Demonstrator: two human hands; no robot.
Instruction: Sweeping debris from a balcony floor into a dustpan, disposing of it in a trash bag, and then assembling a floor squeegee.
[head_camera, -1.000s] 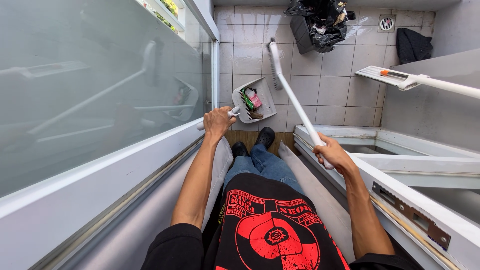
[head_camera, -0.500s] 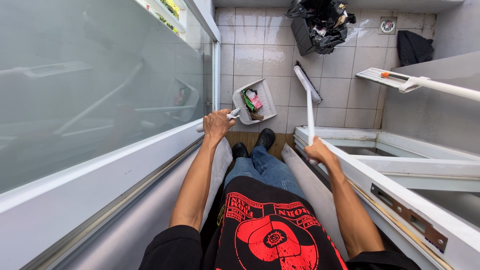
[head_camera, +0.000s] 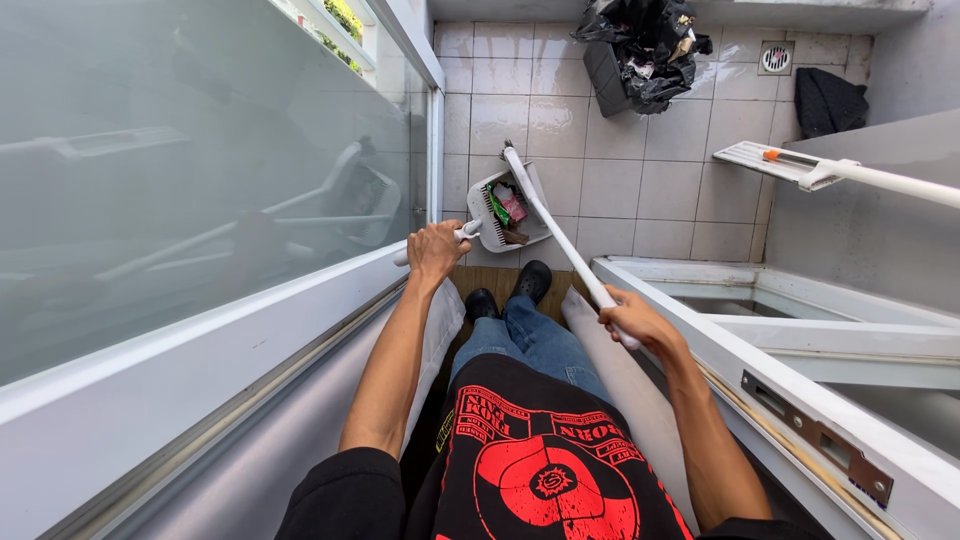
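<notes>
Left hand (head_camera: 436, 252) grips white dustpan (head_camera: 508, 210) handle, litter already inside pan; right hand (head_camera: 630, 318) clenches white broom (head_camera: 556, 232) handle, head at pan. Black rubbish bag (head_camera: 645, 45) beyond, pan unemptied.

- The white broom handle (head_camera: 560, 240), upright half a second ago, now slants up-left, its far end over the dustpan (head_camera: 508, 208).
- The right hand (head_camera: 632, 320) sits slightly lower and further right in the frame.
</notes>
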